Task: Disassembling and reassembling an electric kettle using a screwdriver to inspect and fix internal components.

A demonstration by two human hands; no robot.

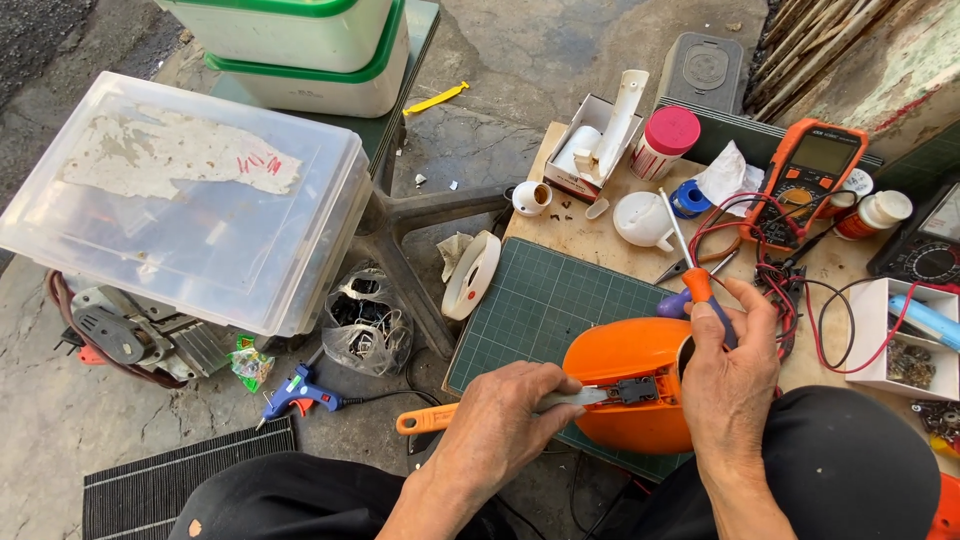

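While the left hand [505, 420] clamps a blade-like tool w/ orange handle [432, 418] lying horizontally, tip aimed right into a black switch part [636, 390] on the orange housing [625, 385] at the green cutting mat's [545, 300] near edge, the right hand [728, 375] pinches a screwdriver [695, 275] upright, just right of the switch; both hands' fingers are closed round their tools.

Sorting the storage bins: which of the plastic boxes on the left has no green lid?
The big clear box, nearest the left hand; its lid is clear too, with torn paper stuck on. The two stacked white tubs have green lids.
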